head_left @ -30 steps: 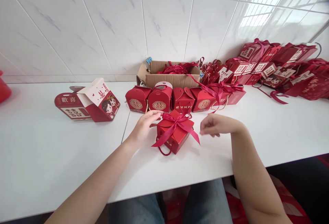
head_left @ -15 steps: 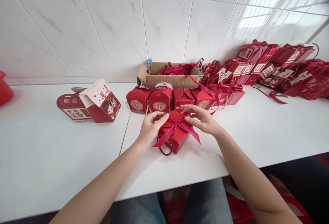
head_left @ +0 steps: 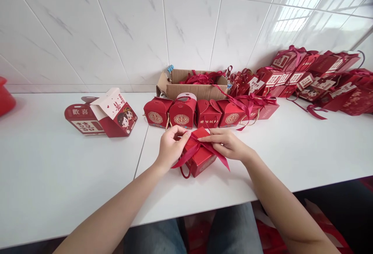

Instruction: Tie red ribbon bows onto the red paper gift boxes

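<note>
A red gift box (head_left: 201, 164) with a dark red cord handle sits on the white table in front of me, turned at an angle. Across its top lies a magenta ribbon bow (head_left: 190, 152), its two tails hanging down the sides. With thumb and fingers closed, my left hand (head_left: 172, 147) pinches the bow's left side. My right hand (head_left: 229, 143) has its fingers closed on the bow's right side, one fingertip at the knot. Fingers partly cover the loops.
Behind the box stands a row of red gift boxes (head_left: 182, 116). A cardboard box (head_left: 195, 91) full of ribbons is against the wall. Stacked gift boxes (head_left: 279, 76) fill the right back. A red and white box (head_left: 100, 116) stands left, and a red object (head_left: 6, 98) at the far left edge.
My right hand has moved down and inward onto the bow, its fingers closing. The gift box has turned slightly. My left hand stays at the bow's left side.
</note>
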### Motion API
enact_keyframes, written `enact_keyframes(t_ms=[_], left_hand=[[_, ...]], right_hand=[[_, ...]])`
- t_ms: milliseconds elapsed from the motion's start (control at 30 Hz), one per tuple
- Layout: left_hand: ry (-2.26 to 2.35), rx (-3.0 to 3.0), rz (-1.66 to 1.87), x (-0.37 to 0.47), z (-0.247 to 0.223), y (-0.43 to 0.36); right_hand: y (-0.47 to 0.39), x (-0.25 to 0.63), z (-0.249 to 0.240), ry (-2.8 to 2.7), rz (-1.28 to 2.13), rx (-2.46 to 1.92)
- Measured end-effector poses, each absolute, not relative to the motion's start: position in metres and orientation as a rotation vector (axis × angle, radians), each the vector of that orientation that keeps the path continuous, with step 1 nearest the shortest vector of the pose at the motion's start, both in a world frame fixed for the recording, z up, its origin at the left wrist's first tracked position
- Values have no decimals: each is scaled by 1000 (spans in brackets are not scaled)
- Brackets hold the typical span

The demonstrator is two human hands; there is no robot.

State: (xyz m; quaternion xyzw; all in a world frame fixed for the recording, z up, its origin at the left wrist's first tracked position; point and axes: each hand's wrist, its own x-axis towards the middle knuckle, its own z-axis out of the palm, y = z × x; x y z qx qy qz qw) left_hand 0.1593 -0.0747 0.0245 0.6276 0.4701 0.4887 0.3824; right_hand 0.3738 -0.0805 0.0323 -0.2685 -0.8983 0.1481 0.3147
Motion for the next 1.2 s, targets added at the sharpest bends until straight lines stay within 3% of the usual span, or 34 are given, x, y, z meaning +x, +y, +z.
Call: enact_keyframes(t_ms=[467, 800, 1033, 1200], left_hand=[[1172, 1646, 1314, 155, 18, -65], [1044, 1608, 1381, 151, 34, -73], [1116, 2223, 1278, 161, 36, -90], [1186, 2275, 1294, 169, 34, -92]], right_hand=[[-79, 371, 28, -2350, 453, -605], [-74, 387, 26, -1985, 1054, -810], [-75, 381, 26, -1929, 986, -842], [-74, 378, 25, -1870, 903, -848]])
